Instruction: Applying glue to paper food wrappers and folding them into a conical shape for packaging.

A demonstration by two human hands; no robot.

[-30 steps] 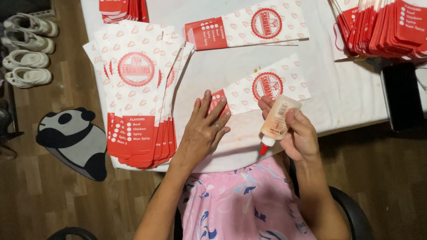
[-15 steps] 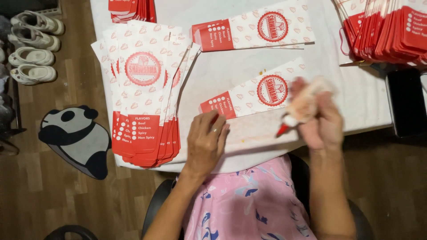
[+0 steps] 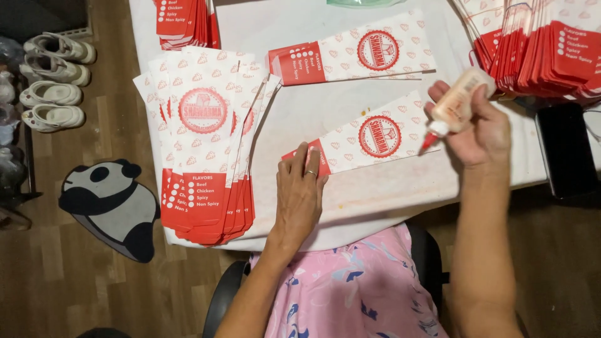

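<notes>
Lifting away from the flat paper sleeve (image 3: 369,139), my right hand (image 3: 479,128) is gripping the glue bottle (image 3: 455,104), nozzle hanging over its printed face. My left hand (image 3: 300,188) is pressing the sleeve's red end onto the desk (image 3: 375,188), fingers flat, gripping nothing. Squeezing now risks dripping glue onto the print.
</notes>
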